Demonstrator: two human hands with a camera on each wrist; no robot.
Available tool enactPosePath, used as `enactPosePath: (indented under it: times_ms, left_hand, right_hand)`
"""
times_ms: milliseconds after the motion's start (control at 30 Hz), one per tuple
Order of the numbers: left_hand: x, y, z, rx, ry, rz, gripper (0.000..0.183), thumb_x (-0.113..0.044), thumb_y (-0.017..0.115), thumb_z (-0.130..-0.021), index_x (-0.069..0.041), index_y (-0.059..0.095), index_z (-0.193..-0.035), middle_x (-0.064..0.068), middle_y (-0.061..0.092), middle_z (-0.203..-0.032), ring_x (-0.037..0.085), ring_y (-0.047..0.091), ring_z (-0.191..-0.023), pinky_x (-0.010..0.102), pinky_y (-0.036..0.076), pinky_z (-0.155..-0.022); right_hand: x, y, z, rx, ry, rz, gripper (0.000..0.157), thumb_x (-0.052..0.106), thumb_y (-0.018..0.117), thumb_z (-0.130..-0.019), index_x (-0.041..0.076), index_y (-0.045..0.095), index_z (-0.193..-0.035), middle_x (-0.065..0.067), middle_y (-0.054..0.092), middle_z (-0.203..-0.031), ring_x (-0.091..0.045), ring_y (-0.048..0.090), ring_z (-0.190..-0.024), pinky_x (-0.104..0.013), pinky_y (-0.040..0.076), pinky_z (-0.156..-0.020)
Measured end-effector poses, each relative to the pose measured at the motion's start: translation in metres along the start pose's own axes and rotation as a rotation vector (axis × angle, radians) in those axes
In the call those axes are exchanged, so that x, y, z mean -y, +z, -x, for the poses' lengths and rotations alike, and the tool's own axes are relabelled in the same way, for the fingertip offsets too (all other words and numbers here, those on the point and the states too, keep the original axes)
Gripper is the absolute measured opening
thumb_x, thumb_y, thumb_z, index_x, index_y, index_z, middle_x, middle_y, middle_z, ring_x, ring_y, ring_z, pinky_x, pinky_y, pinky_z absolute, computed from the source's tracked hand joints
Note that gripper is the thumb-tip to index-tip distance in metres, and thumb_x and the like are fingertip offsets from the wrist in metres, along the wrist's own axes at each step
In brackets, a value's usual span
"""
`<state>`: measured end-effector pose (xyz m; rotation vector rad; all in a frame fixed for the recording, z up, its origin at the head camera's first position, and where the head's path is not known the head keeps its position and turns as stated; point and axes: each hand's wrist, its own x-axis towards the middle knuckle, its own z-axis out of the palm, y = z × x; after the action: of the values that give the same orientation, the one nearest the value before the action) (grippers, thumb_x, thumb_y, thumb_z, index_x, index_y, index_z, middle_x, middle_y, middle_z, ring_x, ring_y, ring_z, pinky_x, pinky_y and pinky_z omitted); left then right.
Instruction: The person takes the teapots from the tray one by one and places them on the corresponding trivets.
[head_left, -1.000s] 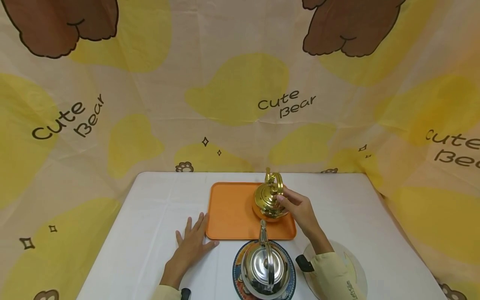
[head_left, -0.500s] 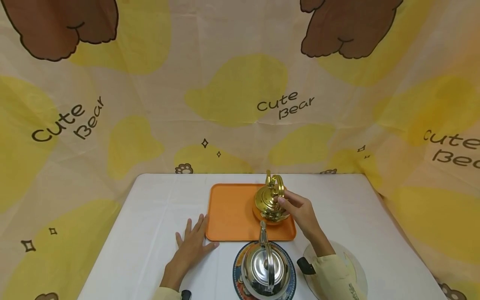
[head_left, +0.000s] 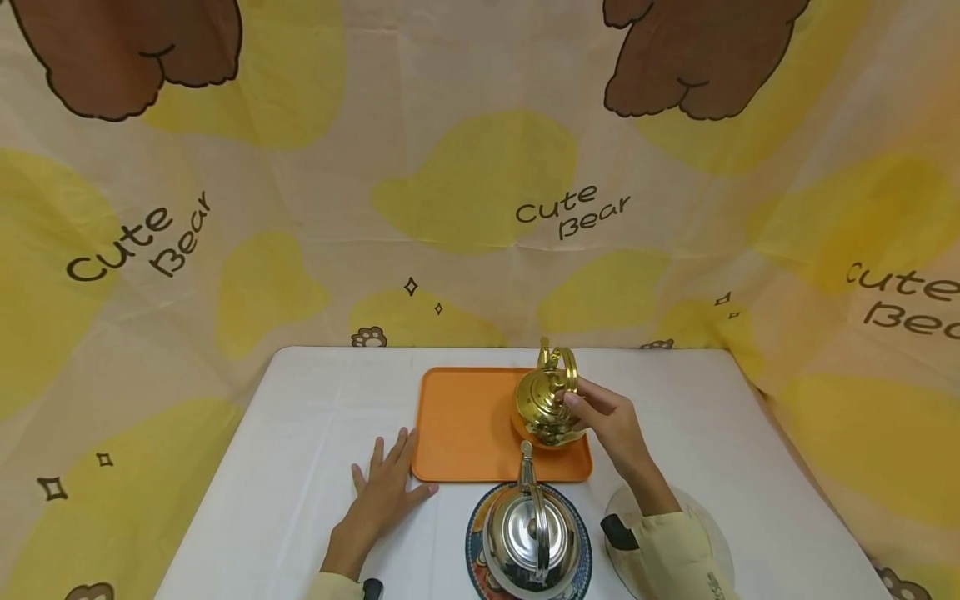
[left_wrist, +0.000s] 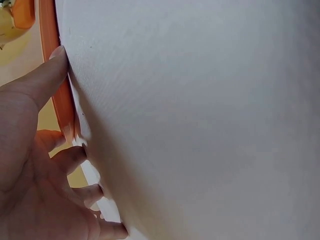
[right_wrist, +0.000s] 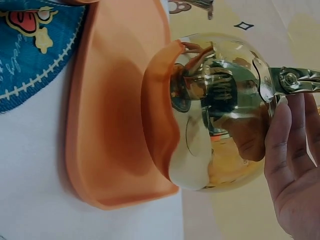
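A shiny gold teapot with an arched handle hangs close over the right part of an orange tray, its spout pointing away. My right hand pinches the handle near its base; in the right wrist view the thumb and fingers meet at the metal joint beside the pot's round body. At the tray's left edge, my left hand lies with fingers spread. In the left wrist view its thumb touches the orange rim, and the fingertips rest on the white tabletop.
In front of the tray stands a silver teapot on a round patterned mat, its spout reaching toward the tray. A pale round mat lies partly under my right sleeve. A printed cloth hangs behind the white table.
My right hand and the gold teapot have shifted slightly to the right over the tray. My left hand, the tray and the silver teapot stay where they were.
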<state>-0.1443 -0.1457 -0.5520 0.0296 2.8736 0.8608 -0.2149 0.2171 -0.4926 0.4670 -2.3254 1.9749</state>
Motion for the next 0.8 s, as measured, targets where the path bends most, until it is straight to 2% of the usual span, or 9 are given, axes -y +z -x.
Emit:
enactPosePath:
  times_ms: [333, 633, 800]
  left_hand:
    - [0.001, 0.001, 0.0, -0.006, 0.003, -0.017, 0.1, -0.048, 0.082, -0.09, -0.013, 0.03, -0.168, 0.018, 0.026, -0.174, 0.057, 0.008, -0.159, 0.089, 0.0, -0.112]
    - [0.003, 0.003, -0.001, -0.011, 0.01, -0.02, 0.1, -0.047, 0.082, -0.09, -0.012, 0.031, -0.168, 0.019, 0.027, -0.173, 0.058, 0.009, -0.158, 0.09, 0.0, -0.111]
    - [0.004, 0.004, -0.002, -0.009, 0.013, -0.017, 0.1, -0.047, 0.082, -0.09, -0.011, 0.031, -0.168, 0.019, 0.027, -0.174, 0.058, 0.009, -0.158, 0.091, 0.0, -0.111]
  right_hand:
    - [0.012, -0.006, 0.003, -0.01, -0.026, -0.001, 0.041, 0.01, 0.064, -0.106, -0.002, 0.063, -0.145, -0.021, 0.077, -0.118, -0.014, 0.074, -0.093, -0.032, 0.064, -0.073]
    - [0.016, -0.01, 0.007, -0.025, -0.048, 0.022, 0.039, 0.009, 0.063, -0.106, -0.002, 0.064, -0.143, -0.021, 0.076, -0.116, -0.019, 0.071, -0.083, -0.032, 0.064, -0.071]
    - [0.017, -0.014, 0.011, -0.034, -0.054, 0.016, 0.037, 0.008, 0.064, -0.106, -0.003, 0.065, -0.141, -0.02, 0.077, -0.114, -0.017, 0.072, -0.08, -0.032, 0.064, -0.068]
